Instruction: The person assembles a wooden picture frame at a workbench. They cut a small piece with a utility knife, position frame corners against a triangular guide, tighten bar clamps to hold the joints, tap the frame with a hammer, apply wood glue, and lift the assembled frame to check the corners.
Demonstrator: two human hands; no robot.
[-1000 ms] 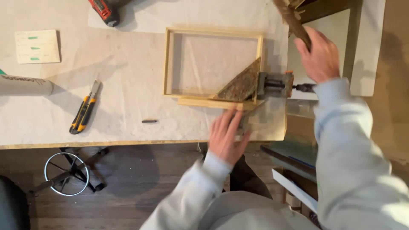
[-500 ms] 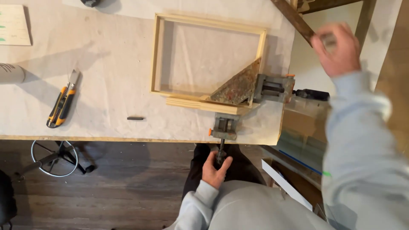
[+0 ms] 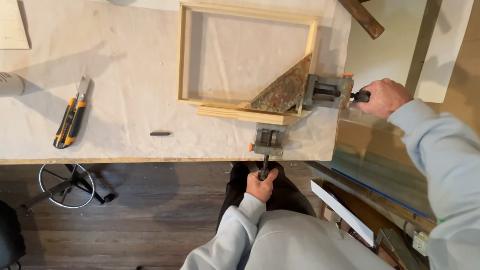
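Since 0.5 s ago: right hand [image 3: 384, 97] dropped from up near the dark wooden beam [image 3: 362, 19] onto the side screw handle; left hand [image 3: 261, 185] unmoved. Each now clenched on 1 of 2 screw handles of the grey metal corner clamp [image 3: 300, 100], gripping the pale wooden rectangular frame [image 3: 247, 12] at its 4 o'clock corner. Risk: uneven tightening likely to push the mitred joint askew. At 9 o'clock: 1 orange-and-black utility knife [image 3: 71, 119], 1 small dark bit [image 3: 160, 133], on the paper-covered table [image 3: 125, 65].
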